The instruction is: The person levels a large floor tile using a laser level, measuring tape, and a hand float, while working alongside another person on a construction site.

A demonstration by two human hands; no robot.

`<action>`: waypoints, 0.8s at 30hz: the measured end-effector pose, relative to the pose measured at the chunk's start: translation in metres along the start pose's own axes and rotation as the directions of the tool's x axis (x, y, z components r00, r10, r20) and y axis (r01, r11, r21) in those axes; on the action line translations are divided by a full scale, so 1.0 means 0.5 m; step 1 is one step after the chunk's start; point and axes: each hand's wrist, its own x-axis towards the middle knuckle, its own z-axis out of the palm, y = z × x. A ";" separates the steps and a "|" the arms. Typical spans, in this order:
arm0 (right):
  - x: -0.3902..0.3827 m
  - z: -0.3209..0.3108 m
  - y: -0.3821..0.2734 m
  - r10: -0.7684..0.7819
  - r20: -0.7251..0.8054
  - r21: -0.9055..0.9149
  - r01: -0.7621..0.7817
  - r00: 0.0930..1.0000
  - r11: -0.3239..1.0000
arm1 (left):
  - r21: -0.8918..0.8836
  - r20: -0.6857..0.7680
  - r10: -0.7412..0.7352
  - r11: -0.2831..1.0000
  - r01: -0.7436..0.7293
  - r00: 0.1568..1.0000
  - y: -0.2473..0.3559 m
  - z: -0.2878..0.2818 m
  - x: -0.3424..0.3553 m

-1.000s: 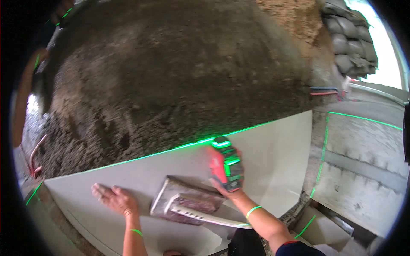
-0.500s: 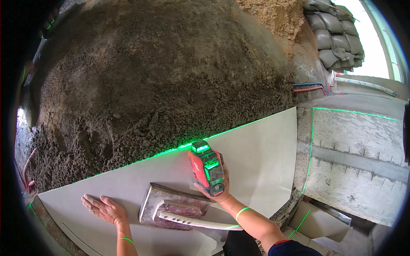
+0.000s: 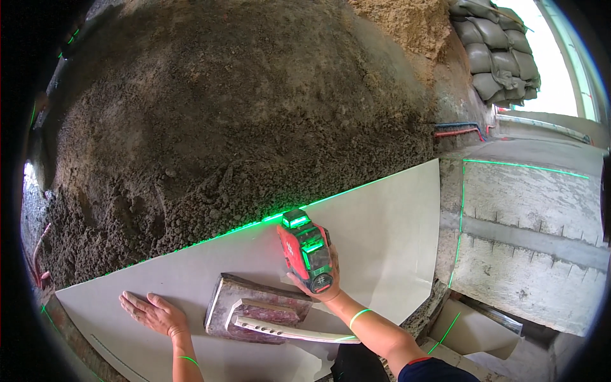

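My right hand (image 3: 332, 280) grips a red and black laser level (image 3: 307, 251), its fingers wrapped round the right side and lower end. The level sits at the far edge of a large pale tile (image 3: 375, 235), and its green line runs along that edge. Flat on the tile to the left lies my left hand (image 3: 153, 313), fingers stretched out, holding nothing. Between my hands a dirty float with a handle (image 3: 254, 305) rests on the tile. A long pale strip with holes (image 3: 293, 332) lies across the float's lower part.
Beyond the tile spreads dark, crumbly mortar (image 3: 223, 127), with a sand heap (image 3: 407, 25) behind it. Filled grey sacks (image 3: 499, 57) are stacked at the far right. Blue and red pipes (image 3: 458, 130) run near the wall. Cut tile pieces (image 3: 474, 331) lie at lower right.
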 end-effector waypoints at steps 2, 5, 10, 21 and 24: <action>-0.005 0.006 0.006 -0.004 0.003 -0.016 0.004 1.000 1.000 | -0.004 -0.003 -0.001 1.000 0.000 1.000 -0.001 0.000 0.000; -0.012 0.009 0.010 -0.012 0.024 -0.058 0.013 1.000 0.998 | 0.003 0.000 -0.001 1.000 0.001 1.000 -0.001 0.001 -0.001; -0.015 0.014 0.013 -0.001 0.004 -0.059 0.001 1.000 0.998 | 0.001 0.008 0.000 1.000 0.000 1.000 0.000 0.001 0.000; 0.005 0.004 0.004 0.053 0.016 0.171 -0.055 0.998 0.984 | 0.010 0.034 -0.021 1.000 0.020 0.999 0.004 -0.003 -0.002; -0.002 0.007 0.010 0.027 0.094 -0.009 -0.026 0.995 1.000 | 0.010 0.026 -0.015 1.000 0.014 1.000 0.002 -0.004 0.002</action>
